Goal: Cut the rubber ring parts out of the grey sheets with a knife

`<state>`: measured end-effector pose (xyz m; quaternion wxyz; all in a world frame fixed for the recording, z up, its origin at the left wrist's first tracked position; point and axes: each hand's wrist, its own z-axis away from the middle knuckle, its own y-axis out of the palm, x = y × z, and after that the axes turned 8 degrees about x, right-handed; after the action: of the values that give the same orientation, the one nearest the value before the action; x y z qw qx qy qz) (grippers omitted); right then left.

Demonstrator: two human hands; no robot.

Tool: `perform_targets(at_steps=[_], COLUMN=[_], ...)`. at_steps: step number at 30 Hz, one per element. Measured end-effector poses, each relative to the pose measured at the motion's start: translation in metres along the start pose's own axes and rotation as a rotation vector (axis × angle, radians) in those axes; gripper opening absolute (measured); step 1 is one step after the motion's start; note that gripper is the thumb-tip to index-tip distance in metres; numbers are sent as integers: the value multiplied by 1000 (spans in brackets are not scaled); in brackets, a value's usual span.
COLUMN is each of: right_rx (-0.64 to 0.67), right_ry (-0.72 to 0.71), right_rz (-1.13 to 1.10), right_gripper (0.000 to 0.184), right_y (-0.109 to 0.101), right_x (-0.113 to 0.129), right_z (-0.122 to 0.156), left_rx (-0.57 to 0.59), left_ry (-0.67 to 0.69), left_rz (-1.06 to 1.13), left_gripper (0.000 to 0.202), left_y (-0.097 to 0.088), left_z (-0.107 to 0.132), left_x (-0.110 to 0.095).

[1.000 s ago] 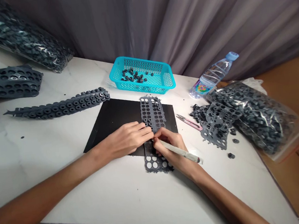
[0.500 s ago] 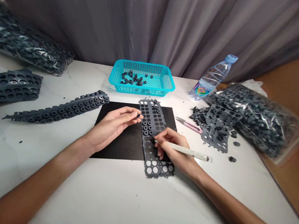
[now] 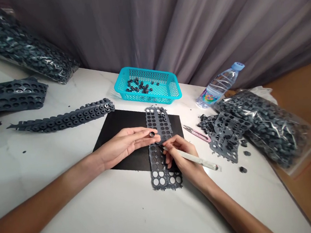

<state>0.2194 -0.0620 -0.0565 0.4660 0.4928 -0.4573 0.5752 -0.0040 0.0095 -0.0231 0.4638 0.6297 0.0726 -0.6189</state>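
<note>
A grey perforated rubber strip (image 3: 159, 129) lies lengthwise on a black mat (image 3: 123, 125) at the table's middle. My left hand (image 3: 125, 143) lies palm up on the mat and pinches a small black rubber ring (image 3: 152, 134) at its fingertips, right beside the strip. My right hand (image 3: 179, 152) rests on the strip and grips a pale pen-like cutting tool (image 3: 195, 159), its tip down at the strip's holes.
A teal basket (image 3: 173, 89) with several black rings stands behind the mat. Pink snips (image 3: 198, 132), punched scrap sheets (image 3: 223, 137), a bag of rings (image 3: 268, 124) and a water bottle (image 3: 218, 84) lie right. Full ring strips (image 3: 62, 118) and another bag (image 3: 22, 52) lie left.
My left hand lifted off the strip with a ring, swung out over the mat, then came back beside the strip, palm up. My right hand stayed on the strip.
</note>
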Motion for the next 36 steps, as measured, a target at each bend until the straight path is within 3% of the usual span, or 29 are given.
perform_targets(at_steps=[8, 11, 13, 16, 19, 21, 24, 26, 30, 33, 36], right_rx=[-9, -35, -53, -64, -55, -45, -13, 17, 53, 76, 93], right_ry=[-26, -46, -53, -53, -54, -52, -39, -31, -31, -31, -29], right_rz=[1, 14, 15, 20, 25, 23, 14, 11, 28, 41, 40], right_gripper=[28, 28, 27, 26, 25, 23, 19, 18, 12, 9, 8], right_y=[-5, -8, -10, -12, -13, -13, -12, -12, -13, -14, -14], right_x=[1, 0, -2, -6, -7, -5, -2, -1, -2, -1, 1], right_z=[-2, -3, -4, -6, -6, -6, -5, -5, -7, -9, -9], left_rx=[57, -2, -76, -191, -353, -415, -393, -281, 32, 102, 150], left_ry=[-6, 51, 150, 340, 425, 422, 467, 525, 438, 342, 338], left_rz=[-28, -73, -117, -258, -587, -912, -1309, -1430, -1431, -1417, -1459], left_gripper=[28, 27, 21, 14, 20, 25, 32, 29, 18, 19, 18], left_y=[-1, -5, -10, -24, -43, -52, -51, -40, -11, 1, 1], left_z=[3, -5, -23, -66, -111, -128, -122, -101, -48, -24, -17], left_x=[1, -4, -20, -61, -99, -109, -93, -69, -20, 2, 9])
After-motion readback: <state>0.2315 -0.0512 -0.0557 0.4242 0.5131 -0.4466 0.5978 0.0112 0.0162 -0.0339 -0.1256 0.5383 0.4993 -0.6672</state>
